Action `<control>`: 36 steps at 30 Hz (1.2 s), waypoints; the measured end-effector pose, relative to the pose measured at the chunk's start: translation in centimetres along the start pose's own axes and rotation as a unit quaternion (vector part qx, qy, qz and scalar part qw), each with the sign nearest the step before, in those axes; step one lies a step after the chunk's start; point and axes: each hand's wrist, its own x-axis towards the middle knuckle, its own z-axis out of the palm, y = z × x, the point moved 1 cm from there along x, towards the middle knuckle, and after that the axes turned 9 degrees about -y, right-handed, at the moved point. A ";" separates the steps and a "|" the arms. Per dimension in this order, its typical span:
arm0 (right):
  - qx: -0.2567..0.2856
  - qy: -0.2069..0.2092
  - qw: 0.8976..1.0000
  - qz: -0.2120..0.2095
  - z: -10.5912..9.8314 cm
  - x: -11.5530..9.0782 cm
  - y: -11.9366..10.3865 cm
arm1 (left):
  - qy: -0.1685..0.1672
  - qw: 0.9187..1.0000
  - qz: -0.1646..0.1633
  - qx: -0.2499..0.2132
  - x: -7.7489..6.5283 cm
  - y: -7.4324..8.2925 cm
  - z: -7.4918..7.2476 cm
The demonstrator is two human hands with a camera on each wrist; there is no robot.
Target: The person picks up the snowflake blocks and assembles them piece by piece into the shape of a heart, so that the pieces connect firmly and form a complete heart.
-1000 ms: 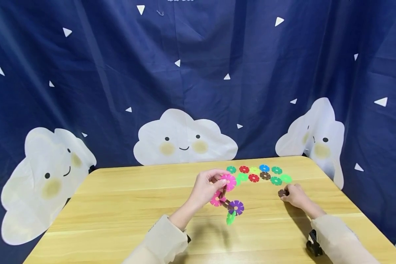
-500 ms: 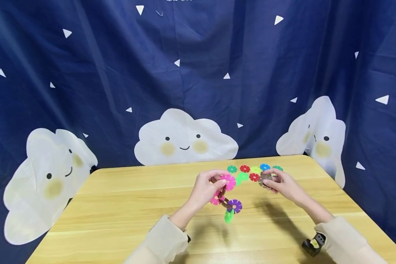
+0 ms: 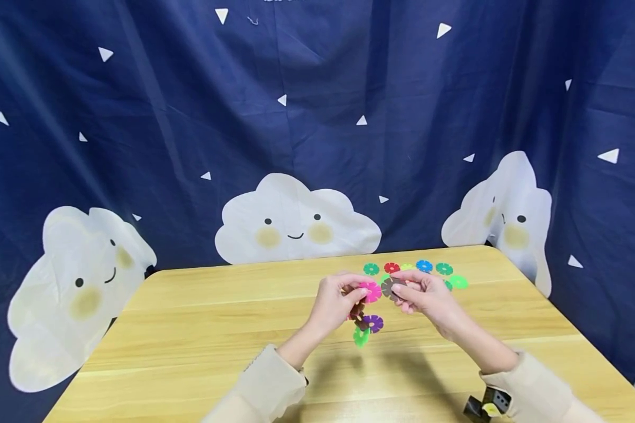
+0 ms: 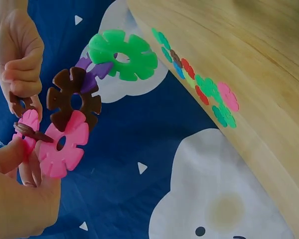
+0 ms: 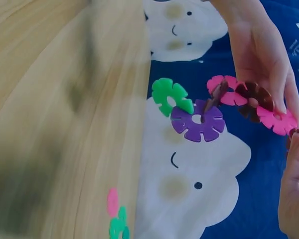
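In the head view my left hand [image 3: 332, 305] pinches a pink snowflake disc [image 3: 371, 292], one end of a linked chain held above the table. Below it hang brown discs [image 4: 57, 99], another pink disc [image 4: 55, 160], a purple disc [image 5: 190, 130] and a bright green disc [image 5: 164, 92] at the far end. My right hand [image 3: 435, 299] pinches a loose brown disc [image 3: 388, 288] between thumb and fingers. Its edge is right beside the upper pink disc's edge; whether their slots engage I cannot tell. Fingers partly cover both discs.
Loose discs lie flat at the table's back right, among them a green disc [image 3: 371, 269], a red disc [image 3: 392, 268], a blue disc [image 3: 424, 266] and a light green disc [image 3: 458, 282]. A blue curtain [image 3: 317, 147] hangs behind the wooden table [image 3: 190, 335].
My right hand has picked the brown disc up from the table's right side and carried it left to the pink disc. The left hand stays nearly in place, its chain turned slightly.
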 end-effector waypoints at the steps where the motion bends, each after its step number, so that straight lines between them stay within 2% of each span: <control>1: 0.002 0.000 1.000 0.003 0.1 0.0 0.0 | 0.000 1.000 0.002 0.000 0.0 0.0 0.0; 6: -0.002 0.008 1.000 0.016 0.8 0.0 0.0 | 0.001 1.000 0.023 0.007 -0.1 0.2 0.1; 10: 0.001 0.012 1.000 0.007 1.1 -0.1 -0.2 | 0.015 0.999 0.042 0.013 -0.2 0.4 0.0; 17: 0.059 -0.067 0.994 -0.059 0.4 -0.5 0.0 | 0.029 0.999 0.032 -0.002 -0.4 0.8 -0.4; 21: 0.012 -0.057 0.997 -0.058 0.6 -0.6 -0.1 | 0.050 0.998 0.046 0.005 -0.6 0.9 -0.2; 24: -0.014 -0.042 0.997 -0.055 0.9 -0.7 -0.2 | 0.071 0.995 0.069 0.014 -0.6 0.8 0.2; 29: -0.018 -0.031 0.998 -0.044 1.1 -0.6 -0.4 | 0.094 0.991 0.097 0.016 -0.5 0.7 0.8; 33: -0.010 -0.041 0.998 -0.037 1.4 -0.1 -0.2 | 0.111 0.988 0.100 0.023 -0.6 0.5 0.7; 36: -0.001 -0.043 0.998 -0.036 1.3 0.0 0.0 | 0.111 0.989 0.096 0.026 -0.5 0.3 0.7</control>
